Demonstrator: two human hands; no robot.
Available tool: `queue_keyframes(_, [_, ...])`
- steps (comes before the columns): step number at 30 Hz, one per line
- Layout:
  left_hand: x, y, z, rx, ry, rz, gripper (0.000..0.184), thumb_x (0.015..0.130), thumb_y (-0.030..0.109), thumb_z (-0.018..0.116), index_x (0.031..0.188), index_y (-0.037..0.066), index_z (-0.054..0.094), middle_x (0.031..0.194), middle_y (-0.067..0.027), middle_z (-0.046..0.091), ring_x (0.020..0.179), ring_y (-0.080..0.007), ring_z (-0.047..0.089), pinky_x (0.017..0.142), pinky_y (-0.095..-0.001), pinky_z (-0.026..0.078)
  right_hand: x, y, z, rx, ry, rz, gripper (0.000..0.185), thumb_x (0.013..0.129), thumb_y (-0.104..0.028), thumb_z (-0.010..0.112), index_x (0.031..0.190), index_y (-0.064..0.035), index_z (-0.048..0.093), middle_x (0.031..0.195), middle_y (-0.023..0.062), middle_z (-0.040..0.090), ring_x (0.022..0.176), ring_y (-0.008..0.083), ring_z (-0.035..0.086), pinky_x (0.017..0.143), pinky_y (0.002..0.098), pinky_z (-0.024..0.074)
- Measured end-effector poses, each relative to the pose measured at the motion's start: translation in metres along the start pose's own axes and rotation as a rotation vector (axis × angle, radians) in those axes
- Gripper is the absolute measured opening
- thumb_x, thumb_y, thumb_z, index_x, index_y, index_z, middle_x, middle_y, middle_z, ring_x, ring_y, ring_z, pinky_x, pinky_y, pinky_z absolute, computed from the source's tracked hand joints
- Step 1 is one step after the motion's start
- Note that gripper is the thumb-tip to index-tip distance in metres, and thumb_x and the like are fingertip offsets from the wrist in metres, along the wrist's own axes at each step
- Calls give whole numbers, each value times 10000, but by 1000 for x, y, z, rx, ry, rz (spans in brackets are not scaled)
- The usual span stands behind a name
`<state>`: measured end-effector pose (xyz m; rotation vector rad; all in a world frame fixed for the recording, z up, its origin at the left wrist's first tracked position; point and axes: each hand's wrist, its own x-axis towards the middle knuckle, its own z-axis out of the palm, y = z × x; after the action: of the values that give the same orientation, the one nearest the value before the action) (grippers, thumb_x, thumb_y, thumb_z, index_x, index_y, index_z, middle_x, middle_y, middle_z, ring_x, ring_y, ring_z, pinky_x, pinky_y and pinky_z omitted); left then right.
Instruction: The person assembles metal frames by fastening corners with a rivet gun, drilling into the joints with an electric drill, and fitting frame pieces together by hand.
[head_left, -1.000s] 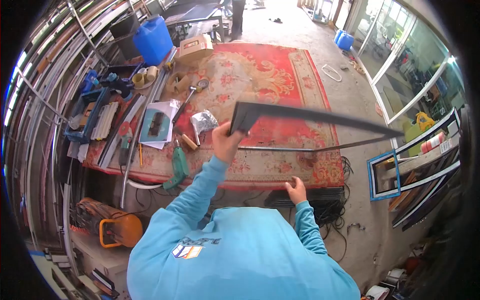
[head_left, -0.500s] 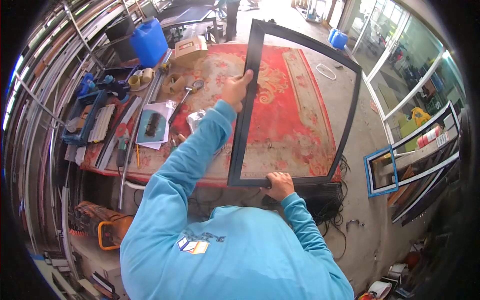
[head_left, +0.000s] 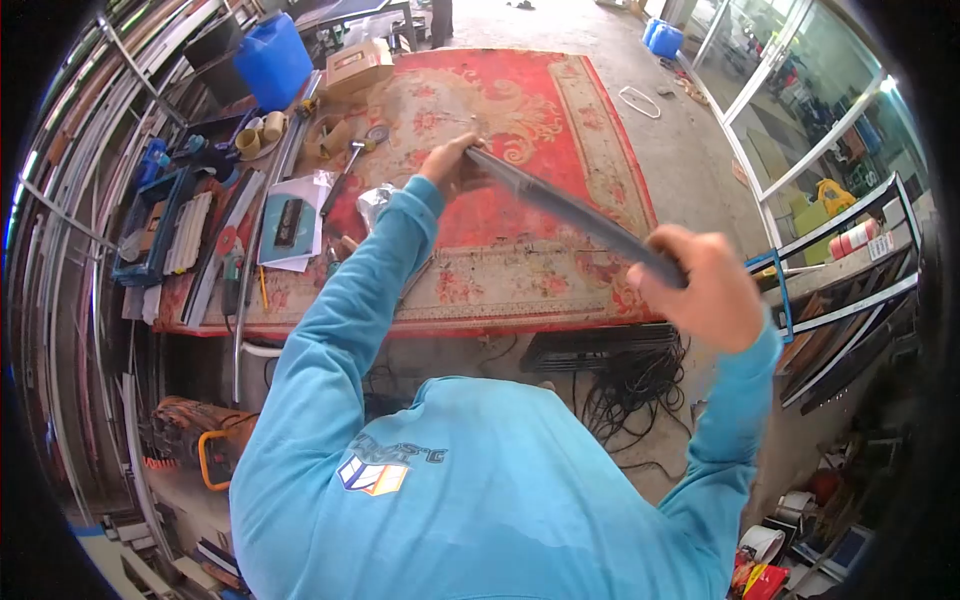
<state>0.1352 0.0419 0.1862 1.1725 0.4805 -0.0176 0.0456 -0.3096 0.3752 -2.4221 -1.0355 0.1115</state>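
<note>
A dark grey window frame is seen nearly edge-on in the head view, held in the air above the carpet-covered table and slanting down to the right. At its far left end my left hand is closed around the frame. My right hand, slightly smeared by motion, grips the near right end with the thumb below and the fingers over the top. Beneath the frame lies a worn red and beige carpet. Left of my left forearm are a hammer and a crumpled silvery wrapper.
On the table's left are papers, a power tool, a blue crate, a cardboard box and a blue jerrycan. Black cables tangle on the floor. White-edged frames lean at the right, near glass doors.
The window frame has turned from facing me to nearly edge-on. My right hand has moved up and to the right with its end; my left hand has shifted slightly left.
</note>
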Motion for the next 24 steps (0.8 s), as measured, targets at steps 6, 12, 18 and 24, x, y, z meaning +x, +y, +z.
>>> queue_keyframes(6, [-28, -48, -15, 199, -50, -220, 535, 909, 527, 574, 1070, 27, 676, 836, -129, 698, 667, -196, 687, 628, -334, 558, 49, -7, -60, -28, -98, 37, 233, 821, -173, 745, 910, 22, 655, 579, 87, 501, 525, 108, 498, 511, 316, 426])
queue_keyframes(12, [-42, -55, -14, 459, -47, 577, 522, 951, 497, 551, 971, -5, 693, 868, -53, 698, 888, -140, 657, 772, -315, 518, 98, 21, -31, 41, -302, 125, 213, 833, -182, 734, 882, 11, 658, 601, 2, 537, 485, 71, 517, 416, 266, 429])
queue_keyframes(18, [-83, -4, 45, 92, -247, 878, 425, 1004, 337, 533, 1274, 10, 548, 1085, -45, 626, 932, -107, 583, 827, -276, 496, 123, 11, -31, 36, -316, 239, 253, 821, -227, 747, 801, 2, 642, 601, 8, 536, 480, 79, 511, 436, 258, 430])
queue_keyframes(24, [-63, 18, 42, 18, -281, 824, 379, 1001, 325, 537, 1203, 7, 581, 941, -14, 593, 844, -99, 566, 776, -275, 495, 159, 9, -31, -81, -333, 175, 295, 812, -257, 767, 791, 8, 639, 620, 17, 563, 504, 81, 527, 466, 257, 439])
